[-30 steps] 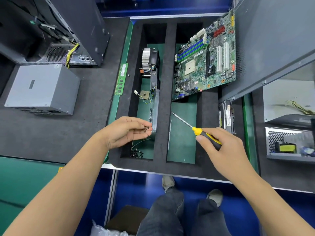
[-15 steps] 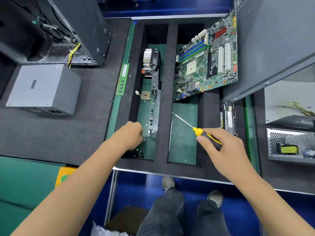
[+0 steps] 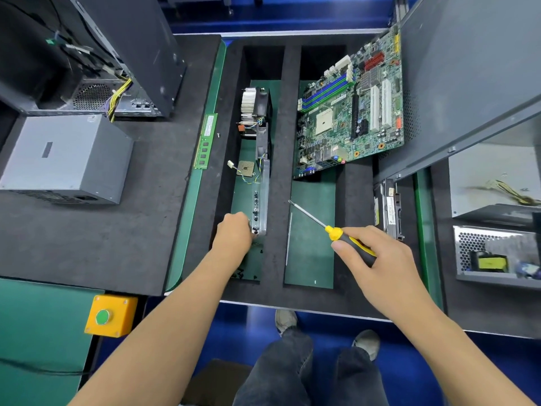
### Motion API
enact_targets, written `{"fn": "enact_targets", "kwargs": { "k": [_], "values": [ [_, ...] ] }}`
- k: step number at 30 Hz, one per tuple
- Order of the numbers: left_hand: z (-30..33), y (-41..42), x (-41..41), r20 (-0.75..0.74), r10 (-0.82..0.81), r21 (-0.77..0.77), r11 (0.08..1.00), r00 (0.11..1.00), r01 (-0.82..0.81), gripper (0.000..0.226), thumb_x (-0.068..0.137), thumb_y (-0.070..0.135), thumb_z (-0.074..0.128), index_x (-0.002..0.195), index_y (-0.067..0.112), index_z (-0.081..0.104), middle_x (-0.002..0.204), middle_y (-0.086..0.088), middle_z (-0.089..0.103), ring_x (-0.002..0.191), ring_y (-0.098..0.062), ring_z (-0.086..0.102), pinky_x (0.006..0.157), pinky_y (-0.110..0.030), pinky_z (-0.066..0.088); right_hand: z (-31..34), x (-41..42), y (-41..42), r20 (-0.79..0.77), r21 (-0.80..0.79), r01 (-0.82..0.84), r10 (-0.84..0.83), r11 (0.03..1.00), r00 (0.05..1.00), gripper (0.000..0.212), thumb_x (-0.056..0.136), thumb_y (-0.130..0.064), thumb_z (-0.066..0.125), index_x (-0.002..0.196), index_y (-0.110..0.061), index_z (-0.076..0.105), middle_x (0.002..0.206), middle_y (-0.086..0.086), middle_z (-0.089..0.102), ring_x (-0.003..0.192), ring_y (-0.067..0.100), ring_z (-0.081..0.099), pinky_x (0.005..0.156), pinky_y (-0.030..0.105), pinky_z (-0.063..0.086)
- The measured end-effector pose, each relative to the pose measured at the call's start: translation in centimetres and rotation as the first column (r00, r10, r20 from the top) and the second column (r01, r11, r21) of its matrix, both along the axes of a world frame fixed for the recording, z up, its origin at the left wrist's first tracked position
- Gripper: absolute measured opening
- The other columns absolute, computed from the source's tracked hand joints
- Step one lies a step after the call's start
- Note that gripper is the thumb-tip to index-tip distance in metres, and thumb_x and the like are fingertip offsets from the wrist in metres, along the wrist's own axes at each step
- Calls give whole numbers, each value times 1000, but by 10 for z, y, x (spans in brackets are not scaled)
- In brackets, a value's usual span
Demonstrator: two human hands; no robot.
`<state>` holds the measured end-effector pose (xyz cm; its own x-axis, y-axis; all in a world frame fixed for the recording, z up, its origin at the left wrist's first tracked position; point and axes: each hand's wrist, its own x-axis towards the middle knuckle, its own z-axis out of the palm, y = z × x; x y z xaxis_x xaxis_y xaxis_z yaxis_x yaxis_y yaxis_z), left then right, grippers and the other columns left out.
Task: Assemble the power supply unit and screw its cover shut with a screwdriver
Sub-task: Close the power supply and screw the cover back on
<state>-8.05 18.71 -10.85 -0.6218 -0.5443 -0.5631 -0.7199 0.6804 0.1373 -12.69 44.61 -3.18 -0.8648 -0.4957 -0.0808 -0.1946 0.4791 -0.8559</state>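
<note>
A closed grey power supply box (image 3: 64,159) sits on the black mat at the left. At the far right lies an open power supply (image 3: 494,253) with a perforated wall and a yellow coil inside. My right hand (image 3: 377,259) grips a yellow-and-black screwdriver (image 3: 336,232), its shaft pointing up-left over the middle tray slot. My left hand (image 3: 234,232) reaches down into the left slot, fingers curled against the near end of a metal strip (image 3: 262,194) that carries several screws. Its fingertips are hidden. Loose black screws (image 3: 241,272) lie at the slot's near end.
A motherboard (image 3: 351,112) leans in the middle slot. A heatsink fan (image 3: 254,109) and a CPU chip (image 3: 245,168) lie in the left slot, a RAM stick (image 3: 206,142) beside it. A hard drive (image 3: 389,209), a grey case panel (image 3: 468,68), a computer case (image 3: 117,39) and an orange button box (image 3: 111,315) surround the tray.
My left hand, which held small screws at its fingertips above the slot, has dropped into the slot and moved to the metal strip's near end. The right hand and screwdriver have barely shifted.
</note>
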Motion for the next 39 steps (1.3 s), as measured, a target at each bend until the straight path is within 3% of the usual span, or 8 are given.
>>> {"fn": "enact_targets", "kwargs": {
  "k": [8,13,18,22,26,30,34,39],
  "values": [
    [-2,-1,-5,26,-73,6,997,997,72,25,96,23,65,106,1,65,110,-20,58,97,-42,60,74,-37,45,-1,-1,0,19,-5,15,-15,1000,1000,9,89,-37,66,97,-36,71,87,-14,62,80,9,57,69,8,39],
    [1,-1,-5,-33,33,69,997,999,-31,27,90,21,67,70,17,51,86,-8,51,76,-32,51,68,-32,42,0,-2,3,19,-3,22,-21,1000,1000,10,88,-36,66,97,-35,70,85,-13,61,78,11,57,68,10,39],
    [13,-9,-3,-226,125,79,991,966,-110,14,91,14,55,85,18,68,93,-10,68,85,-34,63,76,-37,55,2,-3,3,20,-1,35,-35,999,999,9,89,-31,68,96,-36,70,85,-13,62,79,11,57,69,11,40],
    [36,-16,2,-415,273,229,955,868,-190,10,75,15,68,69,23,68,65,5,70,72,-15,68,63,-18,51,10,-4,4,4,-10,46,-46,999,999,8,88,-31,69,95,-36,70,85,-12,63,81,11,58,71,13,41],
    [61,-12,2,-555,446,474,863,702,-174,15,76,5,72,67,15,66,71,-1,75,75,-21,75,77,-35,60,28,-4,6,-24,-32,51,-51,998,998,8,88,-30,70,93,-36,71,82,-10,63,79,12,58,69,15,42],
    [85,10,-8,-589,556,673,740,586,-26,17,83,-11,71,75,-2,59,78,-17,74,65,-21,73,66,-24,58,59,-6,16,-122,-30,41,-45,999,992,16,87,-25,73,97,-37,70,80,-11,62,80,9,57,69,8,39],
    [111,47,-21,-523,641,826,543,561,149,19,80,-8,76,92,6,70,77,-17,73,69,-25,73,68,-26,58,93,-11,45,-110,-37,110,-114,993,987,25,78,-39,76,96,-48,63,84,-19,66,84,-1,61,73,2,39],
    [133,112,-39,-489,651,872,354,580,338,19,86,7,68,89,20,81,81,-6,74,72,-20,70,71,-23,56,127,-26,92,-136,-139,228,-247,964,960,16,71,-45,73,85,-38,74,82,-25,71,77,-1,66,71,5,45]
  ]
}}
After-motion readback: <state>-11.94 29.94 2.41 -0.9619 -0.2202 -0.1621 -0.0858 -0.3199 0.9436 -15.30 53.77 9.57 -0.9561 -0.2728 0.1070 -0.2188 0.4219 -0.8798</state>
